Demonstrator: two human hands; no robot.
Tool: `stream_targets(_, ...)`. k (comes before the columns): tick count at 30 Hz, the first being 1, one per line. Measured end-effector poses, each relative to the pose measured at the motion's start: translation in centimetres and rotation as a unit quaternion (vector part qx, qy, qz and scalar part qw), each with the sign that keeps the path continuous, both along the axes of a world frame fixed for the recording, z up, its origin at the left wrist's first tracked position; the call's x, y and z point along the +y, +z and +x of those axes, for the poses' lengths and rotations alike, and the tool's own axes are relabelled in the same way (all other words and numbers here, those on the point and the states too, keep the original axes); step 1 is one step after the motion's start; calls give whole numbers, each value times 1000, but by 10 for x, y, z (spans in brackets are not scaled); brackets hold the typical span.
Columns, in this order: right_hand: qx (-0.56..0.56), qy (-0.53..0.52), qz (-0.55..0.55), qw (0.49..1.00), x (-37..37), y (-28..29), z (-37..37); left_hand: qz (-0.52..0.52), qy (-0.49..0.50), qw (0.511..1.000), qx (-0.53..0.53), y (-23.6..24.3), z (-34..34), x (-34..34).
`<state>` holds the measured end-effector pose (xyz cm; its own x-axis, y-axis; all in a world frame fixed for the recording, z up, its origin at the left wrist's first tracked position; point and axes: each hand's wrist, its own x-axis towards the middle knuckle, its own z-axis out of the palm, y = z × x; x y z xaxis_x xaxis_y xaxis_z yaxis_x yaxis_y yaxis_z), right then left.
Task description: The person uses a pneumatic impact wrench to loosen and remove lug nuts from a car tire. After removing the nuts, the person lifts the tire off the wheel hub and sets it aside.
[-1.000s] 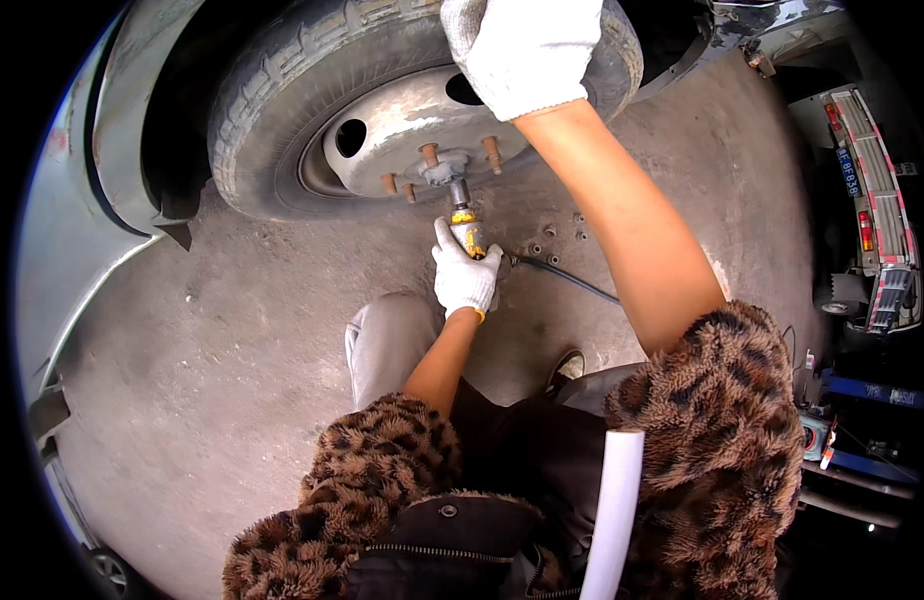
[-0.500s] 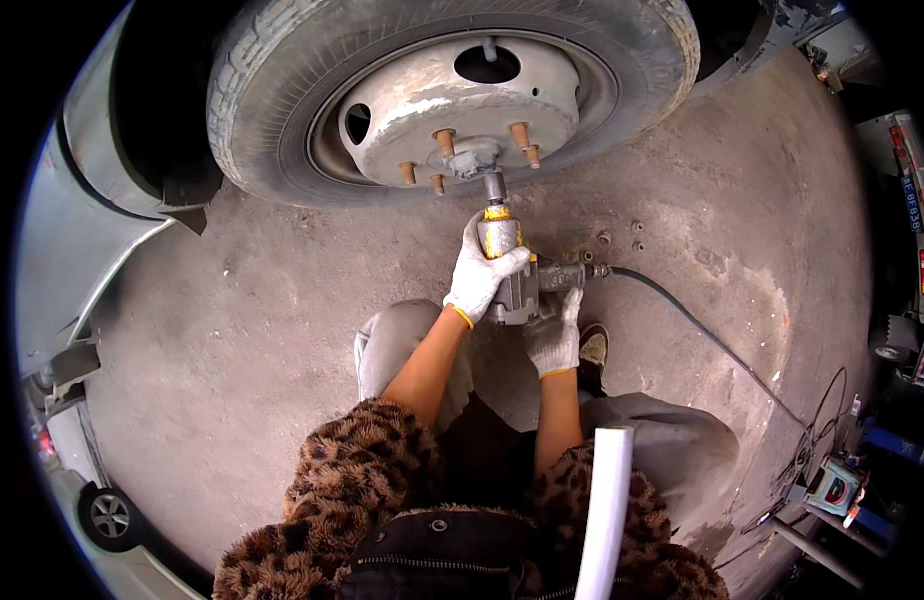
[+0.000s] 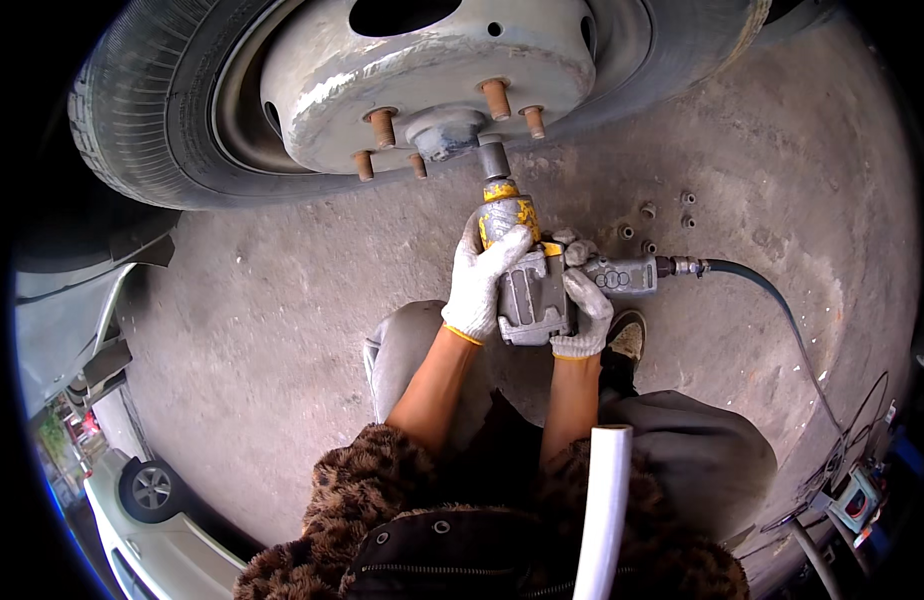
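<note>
My left hand [image 3: 479, 285], in a white knit glove, grips the front of a scuffed grey-and-yellow impact wrench [image 3: 532, 295]. My right hand [image 3: 584, 300], gloved too, holds its handle side, where a black air hose [image 3: 772, 295] connects. The wrench's socket [image 3: 493, 160] points up at the grey wheel rim [image 3: 322, 100], just right of the centre hub [image 3: 444, 135]; whether it sits on a stud I cannot tell. Rusty studs [image 3: 496, 100] stick out around the hub. The tyre [image 3: 142, 110] surrounds the rim.
Several loose nuts [image 3: 650, 211] lie on the concrete floor right of the wrench. A grey body panel [image 3: 67, 320] and a parked light-coloured car [image 3: 152, 540] are at left. A small machine [image 3: 857, 500] stands at lower right beside coiled hose. My bent knees are below the wrench.
My right hand has come down from the tyre onto the wrench. The socket has shifted right relative to the hub. The wheel now looks larger and higher in view.
</note>
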<state>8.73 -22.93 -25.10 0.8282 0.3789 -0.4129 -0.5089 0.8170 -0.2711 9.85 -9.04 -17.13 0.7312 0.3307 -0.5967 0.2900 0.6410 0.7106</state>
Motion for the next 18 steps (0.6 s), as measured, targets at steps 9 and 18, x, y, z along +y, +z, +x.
stream_targets(9, 89, 31, -53, 994, 0, -10, -3, 22, -14, 1000, 9, -8, 1, 3)
stream_targets(18, -88, -49, -124, 987, 14, -12, -12, 165, -90, 977, 102, 6, 81, 38)
